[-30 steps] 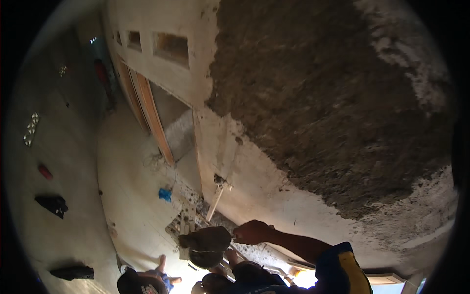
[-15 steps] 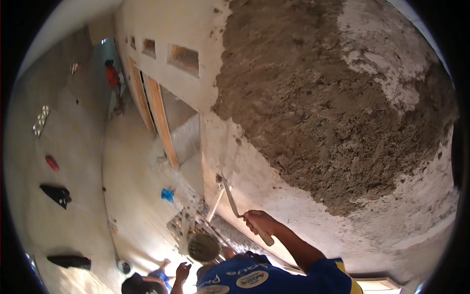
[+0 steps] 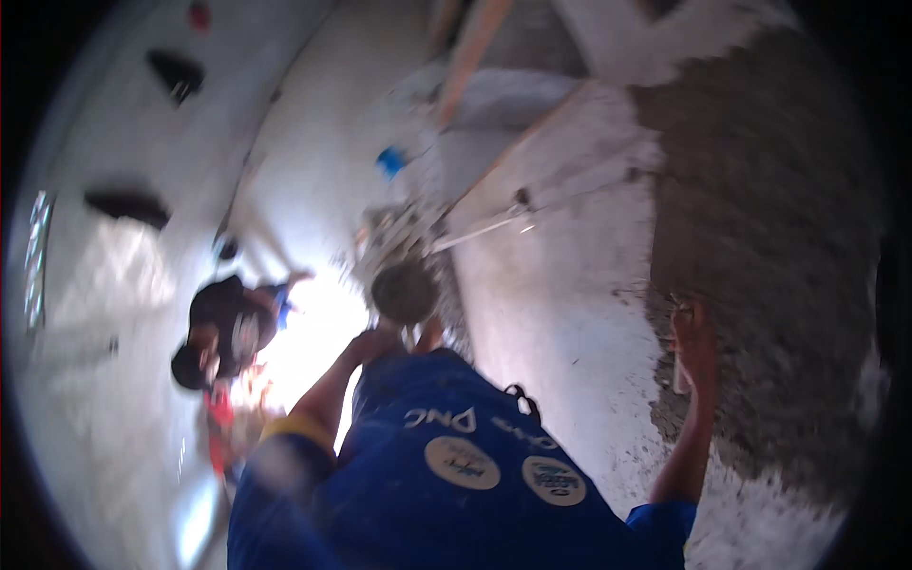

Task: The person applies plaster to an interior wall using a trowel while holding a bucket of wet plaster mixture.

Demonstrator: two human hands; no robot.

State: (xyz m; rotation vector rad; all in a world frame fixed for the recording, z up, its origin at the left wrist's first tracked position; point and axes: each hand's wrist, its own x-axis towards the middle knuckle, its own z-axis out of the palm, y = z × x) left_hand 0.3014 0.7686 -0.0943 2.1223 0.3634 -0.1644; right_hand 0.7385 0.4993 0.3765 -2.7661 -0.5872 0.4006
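My right hand [image 3: 698,340] is raised against the wall, closed around a trowel [image 3: 680,376]. Its pale handle shows below the fist, while the blade is blurred against the wet mortar [image 3: 760,199] spread on the wall. Low in front of my body, my left hand [image 3: 378,343] is close to a round bucket [image 3: 404,291] of grey mortar. Blur hides its fingers, and I cannot tell whether it touches the bucket.
A person in a dark shirt [image 3: 233,323] is low at my left, with red clothing [image 3: 220,427] nearby. A pale stick [image 3: 484,228] leans by the wall. Further off lie a blue bag [image 3: 389,162] and a black piece [image 3: 176,74] on the floor.
The view has swung down and to the right. My right hand with the trowel has gone from below the mortar patch to its left edge. My left hand is now nearer the bucket.
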